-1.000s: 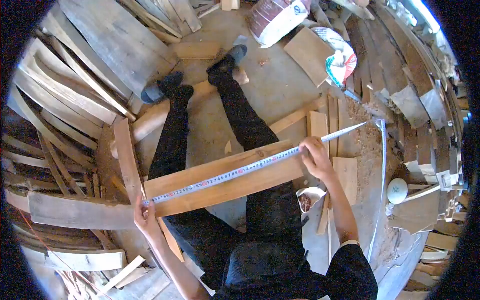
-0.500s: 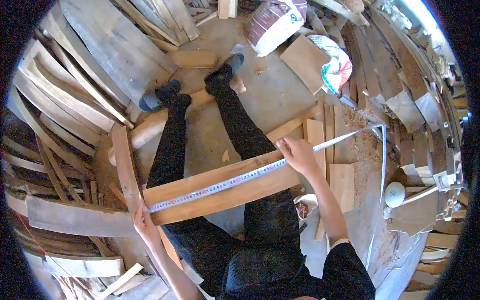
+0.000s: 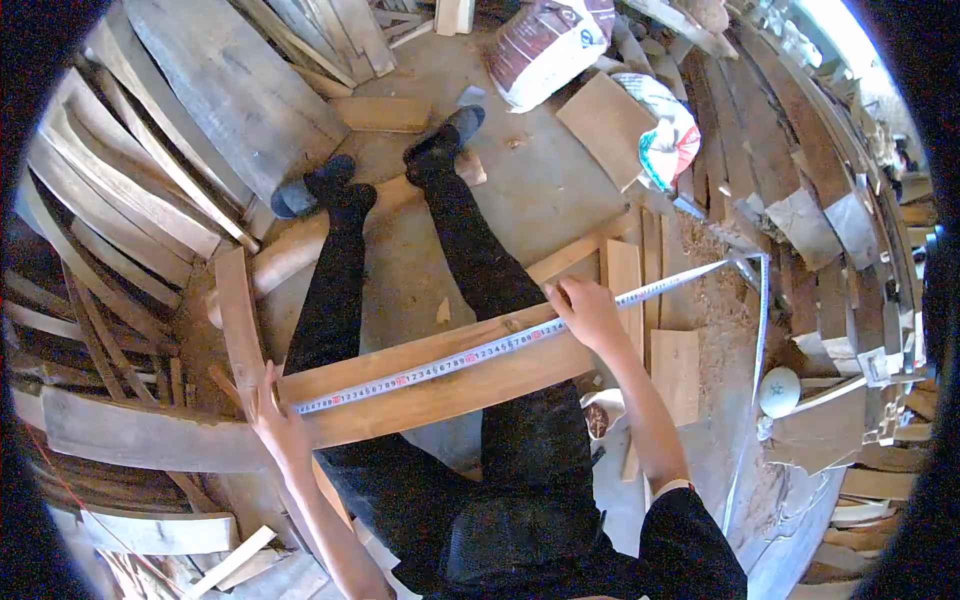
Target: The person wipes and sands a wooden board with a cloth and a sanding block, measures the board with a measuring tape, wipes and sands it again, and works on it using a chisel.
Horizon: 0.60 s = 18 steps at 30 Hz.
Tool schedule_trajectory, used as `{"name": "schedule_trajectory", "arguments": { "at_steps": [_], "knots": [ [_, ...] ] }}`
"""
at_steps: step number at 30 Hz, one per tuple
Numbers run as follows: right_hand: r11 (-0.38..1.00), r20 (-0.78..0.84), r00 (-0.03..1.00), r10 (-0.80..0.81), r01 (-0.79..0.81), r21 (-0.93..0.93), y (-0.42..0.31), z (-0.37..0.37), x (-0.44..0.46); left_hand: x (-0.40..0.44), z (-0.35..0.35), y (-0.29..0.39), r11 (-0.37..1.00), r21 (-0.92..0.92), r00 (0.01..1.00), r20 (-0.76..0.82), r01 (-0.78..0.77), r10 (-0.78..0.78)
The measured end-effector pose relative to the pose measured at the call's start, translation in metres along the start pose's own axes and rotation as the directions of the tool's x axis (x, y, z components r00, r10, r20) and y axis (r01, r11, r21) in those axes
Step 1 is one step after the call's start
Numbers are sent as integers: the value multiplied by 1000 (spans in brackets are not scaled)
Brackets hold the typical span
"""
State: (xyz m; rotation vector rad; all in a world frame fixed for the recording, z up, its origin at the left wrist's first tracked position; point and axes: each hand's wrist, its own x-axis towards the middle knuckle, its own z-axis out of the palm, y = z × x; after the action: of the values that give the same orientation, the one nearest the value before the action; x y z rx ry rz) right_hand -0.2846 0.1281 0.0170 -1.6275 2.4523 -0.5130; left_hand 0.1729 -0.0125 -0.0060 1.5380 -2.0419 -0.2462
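Observation:
A long wooden board [image 3: 430, 415] lies across my thighs. Along its face runs a white tape measure [image 3: 430, 373] with black and red numbers. My left hand [image 3: 279, 428] is at the board's left end, closed around the tape's end, with one finger pointing up past the edge. Toward the right end, my right hand [image 3: 588, 315] presses the tape to the board between thumb and curled fingers. Past that hand the tape stretches right, bends sharply and drops toward the floor. Its case does not show.
Stacked planks [image 3: 130, 190] fill the left side, and more timber [image 3: 800, 190] is piled right. A upright narrow board [image 3: 240, 310] stands beside my left hand. Full sacks [image 3: 550, 50], a cardboard piece [image 3: 608, 125] and a pale round object [image 3: 780, 391] are on the floor.
My left hand has shifted slightly up and left, its finger now raised at the board's end. The right hand stays on the tape. The whole view has moved a little.

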Motion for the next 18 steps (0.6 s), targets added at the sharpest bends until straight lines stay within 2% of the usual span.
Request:
{"name": "schedule_trajectory", "arguments": {
  "at_steps": [2, 4, 6, 7, 9, 10, 12, 17, 18],
  "knots": [
    [1000, -6, 1000, -18, 18, -25, 3, 5, 0, 9, -3, 25, 999, 12, 998, 44, 49, -50],
    [998, -89, 995, -53, 50, -36, 3, 7, 0, 11, -3, 30, 995, 27, 992, 88, 92, -94],
    [999, -80, 996, -38, 35, -35, 4, 8, 0, 13, 7, 24, 990, 141, 992, 128, -23, 5],
    [999, -68, 997, -23, 20, -33, 4, 8, -1, 13, 12, 23, 990, 138, 992, 129, -24, 6],
    [999, -100, 994, -43, 41, -16, 6, 11, -2, 15, 16, 27, 986, 7, 974, 159, 165, -163],
    [998, -131, 989, -64, 65, 4, 7, 12, -2, 15, 15, 33, 986, 6, 973, 161, 164, -163],
    [999, -109, 993, -50, 51, 7, 8, 12, -2, 11, 11, 47, 980, 136, 982, 103, 144, -158],
    [1000, -75, 997, -23, 22, -3, 6, 8, 1, 13, 12, 43, 972, 201, 977, 147, 122, -153],
    [999, 13, 999, 35, -35, -37, 3, 5, 2, 14, 12, 43, 972, 215, 977, 169, 96, -134]
  ]
}}
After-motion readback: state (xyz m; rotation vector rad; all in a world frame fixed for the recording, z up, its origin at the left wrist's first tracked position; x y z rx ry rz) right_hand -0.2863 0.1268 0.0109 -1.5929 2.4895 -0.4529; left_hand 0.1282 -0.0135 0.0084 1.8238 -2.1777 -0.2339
